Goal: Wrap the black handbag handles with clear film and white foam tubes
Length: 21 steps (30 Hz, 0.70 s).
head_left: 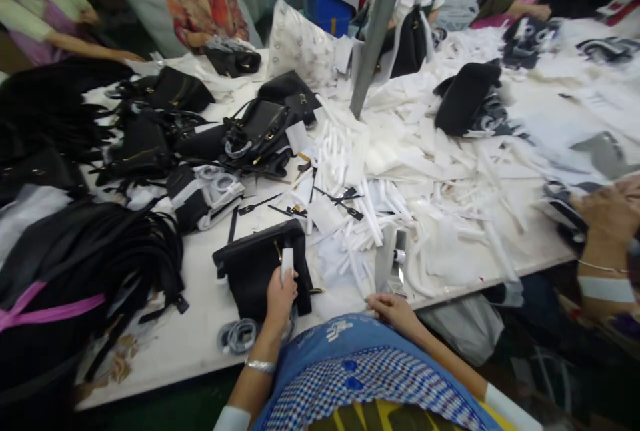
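While the left hand (281, 292) holds a white strip (287, 266) over the black bag (250, 278) on the bench (173, 351), the right hand (393, 311) hovers fingers-together by the near edge; whether it grips anything, I cannot tell.

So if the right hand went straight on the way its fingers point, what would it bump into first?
The right hand would probably meet the loose white sheeting first, with the black bag beyond it; depth is hard to judge from this one view.
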{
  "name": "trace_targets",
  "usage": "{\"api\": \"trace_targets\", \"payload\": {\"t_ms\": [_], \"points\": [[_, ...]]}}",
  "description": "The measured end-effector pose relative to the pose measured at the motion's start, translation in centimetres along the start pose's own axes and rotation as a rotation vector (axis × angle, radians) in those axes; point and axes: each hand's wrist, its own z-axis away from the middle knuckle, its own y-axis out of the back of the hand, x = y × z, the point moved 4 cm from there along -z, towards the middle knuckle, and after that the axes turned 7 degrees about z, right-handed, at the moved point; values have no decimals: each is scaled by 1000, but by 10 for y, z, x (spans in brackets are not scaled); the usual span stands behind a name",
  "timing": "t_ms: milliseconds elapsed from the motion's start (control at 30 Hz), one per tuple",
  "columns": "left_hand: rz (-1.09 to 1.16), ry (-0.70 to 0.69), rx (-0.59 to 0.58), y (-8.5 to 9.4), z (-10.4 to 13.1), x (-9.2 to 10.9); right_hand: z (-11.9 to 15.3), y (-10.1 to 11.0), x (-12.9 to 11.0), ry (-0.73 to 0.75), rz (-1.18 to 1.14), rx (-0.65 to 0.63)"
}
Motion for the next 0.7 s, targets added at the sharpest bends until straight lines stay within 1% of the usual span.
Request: {"api": "trace_targets", "payload": {"t_ms": [67, 133, 200, 267, 333, 400, 533, 633, 700], "points": [[-1, -21, -3, -1, 1, 0, -15, -29, -46, 204, 116, -125], [-41, -41, 1, 0, 2, 0, -31, -65, -93, 351, 185, -211], [-124, -85, 25, 1, 2, 2, -48, -101, -130, 436, 243, -280], [-220, -167, 61, 2, 3, 7, -64, -130, -155, 485, 316, -312], [-308, -250, 86, 4, 3, 11, -79, -148, -169, 490, 418, -300], [-369, -289, 98, 6, 4, 14, -90, -157, -175, 446, 531, -273], [-408, -282, 97, 10, 7, 13, -97, -157, -180, 356, 668, -290], [-400, -246, 84, 10, 9, 11, -99, -154, -179, 332, 695, -330], [-389, -226, 79, 10, 11, 11, -102, -152, -175, 319, 692, -347]]}}
